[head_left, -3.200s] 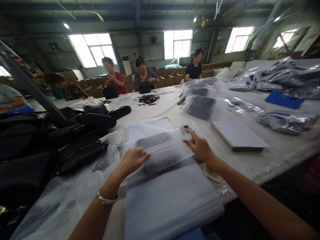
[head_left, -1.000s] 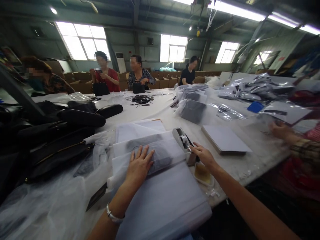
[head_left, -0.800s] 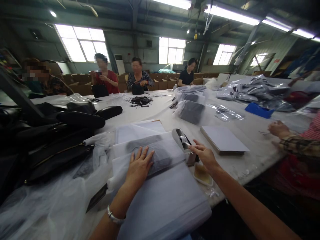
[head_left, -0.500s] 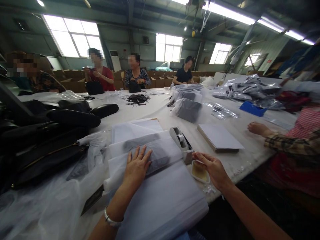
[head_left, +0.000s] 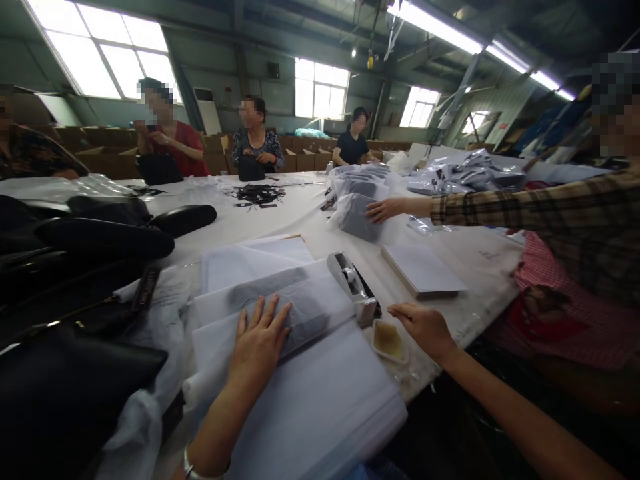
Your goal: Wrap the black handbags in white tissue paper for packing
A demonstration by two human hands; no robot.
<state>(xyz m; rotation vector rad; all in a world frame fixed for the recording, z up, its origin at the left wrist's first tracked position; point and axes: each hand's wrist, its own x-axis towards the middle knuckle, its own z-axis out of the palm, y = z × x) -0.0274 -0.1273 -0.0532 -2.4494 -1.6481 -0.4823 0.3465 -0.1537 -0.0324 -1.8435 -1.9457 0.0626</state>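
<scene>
My left hand [head_left: 260,340] lies flat, fingers spread, on a dark item wrapped in white tissue paper [head_left: 305,317]. Beneath it is a stack of white tissue sheets [head_left: 325,407]. My right hand [head_left: 425,330] hovers just right of the tape dispenser [head_left: 353,287], its fingers pressed together; whether something small is between the fingertips cannot be made out. A small dish with a yellowish sponge [head_left: 389,341] rests near the table edge, left of that hand.
Black bags [head_left: 100,240] are heaped at the left. A stack of white cards [head_left: 423,270] lies beyond my right hand. A person's plaid sleeve [head_left: 480,207] reaches across from the right to wrapped items [head_left: 357,217]. Several people sit across the table.
The person on the right has stretched an arm to the wrapped items. My right hand has moved slightly away from the dispenser and dish. The view has shifted, showing more of that person.
</scene>
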